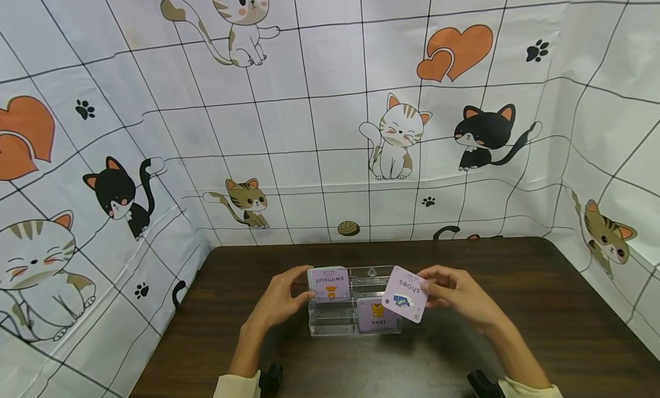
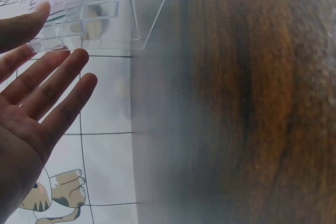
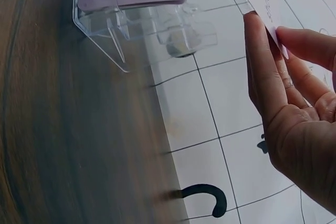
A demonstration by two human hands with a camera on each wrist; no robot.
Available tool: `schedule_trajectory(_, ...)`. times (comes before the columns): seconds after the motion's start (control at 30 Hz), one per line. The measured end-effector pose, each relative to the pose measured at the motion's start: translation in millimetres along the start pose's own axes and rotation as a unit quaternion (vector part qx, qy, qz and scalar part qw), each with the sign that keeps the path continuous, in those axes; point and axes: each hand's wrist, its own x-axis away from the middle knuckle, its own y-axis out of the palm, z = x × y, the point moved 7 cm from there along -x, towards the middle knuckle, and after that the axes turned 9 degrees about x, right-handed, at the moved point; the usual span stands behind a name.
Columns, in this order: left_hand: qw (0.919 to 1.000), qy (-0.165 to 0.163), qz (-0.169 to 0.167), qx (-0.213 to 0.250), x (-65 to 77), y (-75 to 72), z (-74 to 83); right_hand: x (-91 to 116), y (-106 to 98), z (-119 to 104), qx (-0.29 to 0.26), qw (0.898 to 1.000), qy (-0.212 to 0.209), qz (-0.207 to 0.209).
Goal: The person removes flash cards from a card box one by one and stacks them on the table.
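One clear rack (image 1: 332, 329) contains two cards (image 1: 330, 285); my right fingers (image 3: 266, 74) pinch a third card (image 1: 404, 294); my left fingers (image 2: 56, 82) spread at the rack's side.

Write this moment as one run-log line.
left hand: at clear rack | right hand: pinches shoes card | in rack: swimsuit card, vest card

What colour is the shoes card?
The shoes card is pale purple; it shows best in the head view.
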Motion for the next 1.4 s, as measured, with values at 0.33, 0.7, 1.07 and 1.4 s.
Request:
schedule_trajectory(0.33,1.0000,0.002,0.002,-0.002,-0.2,-0.2,1.8,3,-12,3,0.003,1.000,0.009,0.004)
schedule_trajectory(0.7,0.9999,-0.004,0.007,-0.008,0.6,-0.8,3.2,7,-24,10,0.005,1.000,0.025,0.004)
schedule_trajectory(1.07,0.9999,0.000,0.005,-0.009,0.6,-0.6,3.5,12,-40,21,0.022,0.999,0.040,-0.002)
schedule_trajectory(1.4,0.9999,0.000,0.007,-0.010,0.6,-0.4,2.9,17,-54,34,0.021,0.999,0.044,-0.002)
